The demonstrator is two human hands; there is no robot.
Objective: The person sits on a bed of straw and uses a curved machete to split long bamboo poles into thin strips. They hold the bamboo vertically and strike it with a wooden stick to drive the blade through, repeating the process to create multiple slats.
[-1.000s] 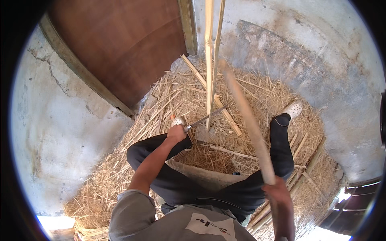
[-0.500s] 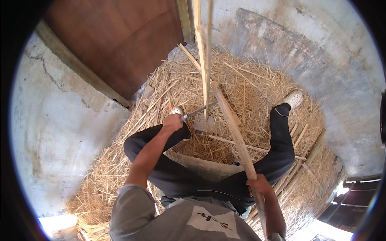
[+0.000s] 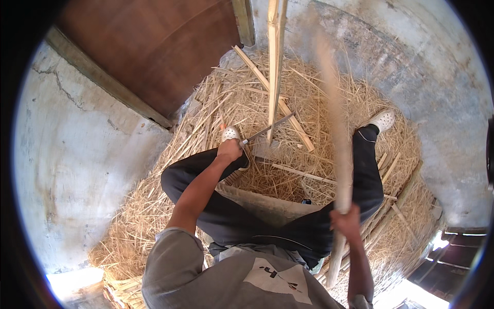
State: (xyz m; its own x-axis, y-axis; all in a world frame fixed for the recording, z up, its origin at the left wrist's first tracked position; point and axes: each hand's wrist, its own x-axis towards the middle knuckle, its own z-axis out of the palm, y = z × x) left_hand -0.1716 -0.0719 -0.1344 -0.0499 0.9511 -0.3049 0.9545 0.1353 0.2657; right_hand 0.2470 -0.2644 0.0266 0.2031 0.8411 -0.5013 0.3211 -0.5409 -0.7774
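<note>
My left hand [image 3: 230, 149] is closed round the handle of a long-bladed knife [image 3: 275, 126], held near my left shoe. Its blade points right and slightly away, crossing the lower end of an upright split length of bamboo or wood [image 3: 274, 67]. That piece parts into two strips, and its top runs out of view. On the right, my right hand [image 3: 346, 222] grips a thick wooden stick [image 3: 341, 170] near its lower end. The stick stands raised, its far end blurred by motion, apart from the knife.
Straw and shavings [image 3: 314, 159] cover the floor. A loose split stick [image 3: 296, 125] lies behind the blade, and several poles [image 3: 401, 193] lie beyond my right leg. A brown door [image 3: 154, 51] and a grey curved wall [image 3: 381, 56] close in the far side.
The thick stick has swung up and away to the right, off the knife and upright piece. The knife and upright piece have shifted slightly right in view.
</note>
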